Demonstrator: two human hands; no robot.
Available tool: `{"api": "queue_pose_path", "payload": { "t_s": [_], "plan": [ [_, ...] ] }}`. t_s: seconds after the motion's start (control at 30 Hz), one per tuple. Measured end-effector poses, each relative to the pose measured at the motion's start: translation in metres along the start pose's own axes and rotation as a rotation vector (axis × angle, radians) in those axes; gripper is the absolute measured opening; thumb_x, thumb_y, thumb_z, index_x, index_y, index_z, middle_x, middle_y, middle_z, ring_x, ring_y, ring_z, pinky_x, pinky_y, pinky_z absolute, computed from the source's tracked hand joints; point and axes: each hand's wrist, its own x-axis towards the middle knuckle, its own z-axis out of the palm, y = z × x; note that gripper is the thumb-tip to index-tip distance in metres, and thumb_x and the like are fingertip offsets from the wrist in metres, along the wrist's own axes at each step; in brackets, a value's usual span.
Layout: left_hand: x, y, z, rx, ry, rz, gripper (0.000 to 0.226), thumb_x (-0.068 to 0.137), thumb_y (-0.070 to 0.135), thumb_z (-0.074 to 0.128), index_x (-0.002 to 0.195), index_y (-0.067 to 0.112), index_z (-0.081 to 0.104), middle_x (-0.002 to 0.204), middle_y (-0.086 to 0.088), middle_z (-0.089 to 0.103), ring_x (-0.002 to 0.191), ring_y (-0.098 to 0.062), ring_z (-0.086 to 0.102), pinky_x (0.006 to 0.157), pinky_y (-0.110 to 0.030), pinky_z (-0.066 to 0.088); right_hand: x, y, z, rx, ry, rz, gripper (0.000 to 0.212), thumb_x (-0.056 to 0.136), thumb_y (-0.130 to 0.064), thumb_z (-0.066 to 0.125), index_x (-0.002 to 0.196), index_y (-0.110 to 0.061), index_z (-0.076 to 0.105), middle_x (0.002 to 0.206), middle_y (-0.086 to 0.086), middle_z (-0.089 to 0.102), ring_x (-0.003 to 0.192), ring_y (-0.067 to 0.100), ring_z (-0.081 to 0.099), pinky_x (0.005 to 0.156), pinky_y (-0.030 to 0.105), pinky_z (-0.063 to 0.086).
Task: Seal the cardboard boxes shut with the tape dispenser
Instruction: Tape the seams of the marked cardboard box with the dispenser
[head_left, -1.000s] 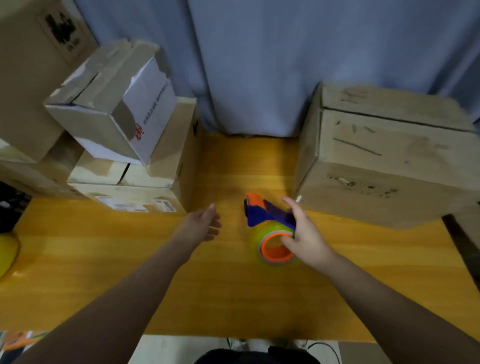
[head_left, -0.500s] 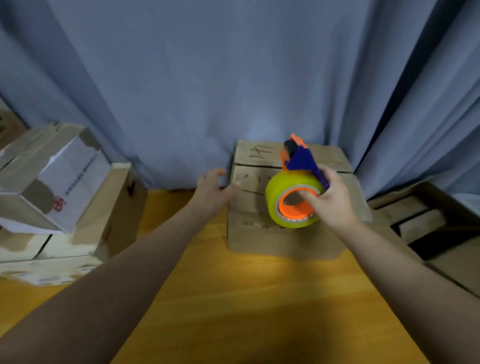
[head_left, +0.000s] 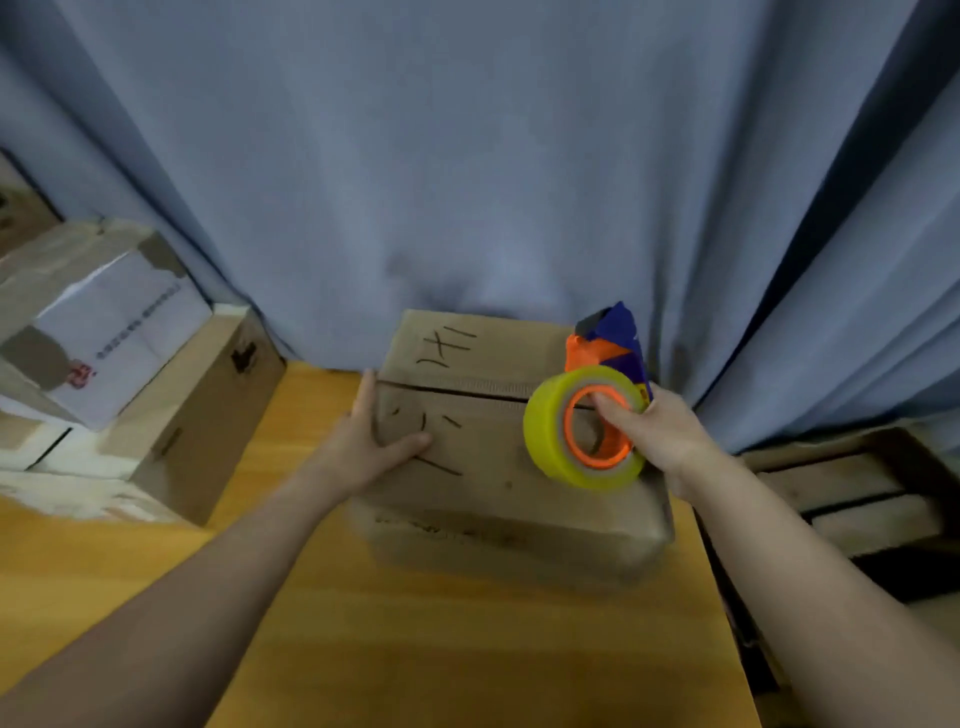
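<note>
Left grip (head_left: 363, 448) flat, fingers straight, on matte scribbled cardboard box (head_left: 493, 486); right grip (head_left: 667, 436) clamped on blue-orange plastic tape dispenser (head_left: 602, 354), round yellow roll.

Left arm: bare, it comes in from my lower left and stretches forward.
Left hand (head_left: 371, 444): fingers straight and together along the left edge of the cardboard box (head_left: 498, 467), thumb spread across its top.
Right arm: bare, it enters from my lower right, angled inward.
Right hand (head_left: 662, 436): curled round the tape dispenser (head_left: 540, 426), one digit inside the roll's orange core.
</note>
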Motion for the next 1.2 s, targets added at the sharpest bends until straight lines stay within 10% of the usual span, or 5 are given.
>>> {"api": "queue_pose_path", "payload": {
  "t_s": [0.33,0.63,0.87,1.03,1.2],
  "plan": [
    [-0.025,0.01,-0.014,0.98,-0.183,0.494,0.117,0.054,0.097,0.018,0.139,0.037,-0.035,0.147,-0.004,-0.043,0.135,-0.025,-0.041,0.113,-0.049,-0.022,0.038,-0.064,0.055,-0.313,0.015,-0.161,0.064,0.056,-0.083,0.055,0.084,-0.026,0.067,0.085,-0.004,0.072,0.093,0.021,0.065,0.088,0.043,0.051],
    [-0.004,0.003,-0.012,1.014,-0.135,0.576,0.115,0.058,0.097,0.013,0.143,0.033,-0.031,0.153,-0.003,-0.034,0.138,-0.023,-0.037,0.111,-0.053,-0.022,0.107,-0.076,0.084,-0.265,-0.277,-0.114,0.066,0.055,-0.094,0.046,0.083,-0.039,0.069,0.098,-0.009,0.071,0.109,0.024,0.061,0.109,0.059,0.028],
    [0.005,0.001,-0.009,0.899,0.005,0.49,0.117,0.064,0.096,0.021,0.15,0.025,-0.016,0.156,0.001,-0.025,0.141,-0.017,-0.031,0.113,-0.053,-0.019,0.11,-0.065,0.091,-0.205,-0.327,-0.088,0.093,0.029,-0.099,0.052,0.094,-0.033,0.061,0.111,0.003,0.069,0.103,0.022,0.064,0.095,0.041,0.049],
    [0.007,0.004,-0.009,0.833,-0.043,0.426,0.115,0.064,0.093,0.021,0.152,0.026,-0.008,0.159,0.004,-0.012,0.145,-0.011,-0.016,0.117,-0.036,-0.014,0.096,-0.067,0.086,-0.113,-0.328,-0.118,0.023,0.086,-0.038,0.066,0.103,-0.025,0.058,0.1,-0.002,0.067,0.097,0.018,0.064,0.087,0.026,0.053],
    [0.004,0.007,-0.009,0.846,-0.072,0.408,0.115,0.065,0.091,0.022,0.153,0.022,-0.004,0.16,0.003,-0.008,0.146,-0.011,-0.009,0.115,-0.028,-0.013,0.071,-0.082,0.08,-0.108,-0.13,-0.278,0.044,0.077,-0.001,0.074,0.114,-0.011,0.053,0.095,-0.003,0.061,0.084,0.011,0.058,0.067,0.009,0.046]
  ]
}}
